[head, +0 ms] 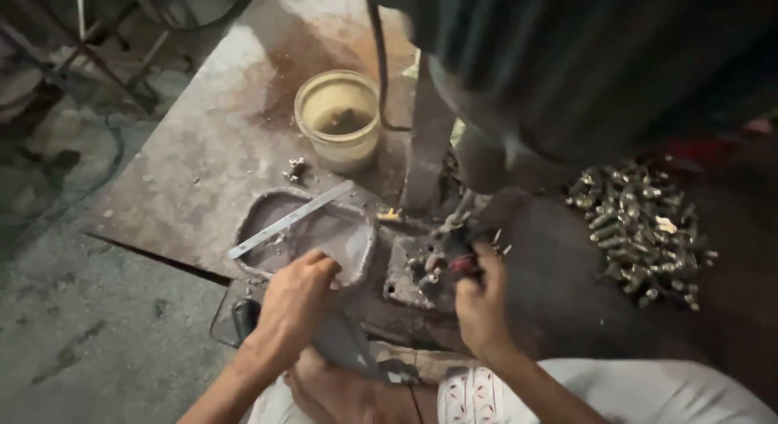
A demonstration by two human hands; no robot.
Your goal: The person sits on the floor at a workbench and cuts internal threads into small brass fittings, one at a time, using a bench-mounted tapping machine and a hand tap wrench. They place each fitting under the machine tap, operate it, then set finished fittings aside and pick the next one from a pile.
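My left hand (296,298) rests on the near rim of a dented grey metal tray (259,209), fingers curled, and whether it holds anything is hidden. My right hand (480,298) pinches a small red-tipped piece at a dark metal fixture (421,270) under the machine's spindle (462,209). Small brass-coloured parts lie around the fixture.
A flat metal strip (292,219) lies across the tray. A round plastic tub (338,116) of murky liquid stands behind it on the rusty steel plate (211,140). A heap of small brass fittings (640,221) lies to the right. The dark machine body (583,59) overhangs above.
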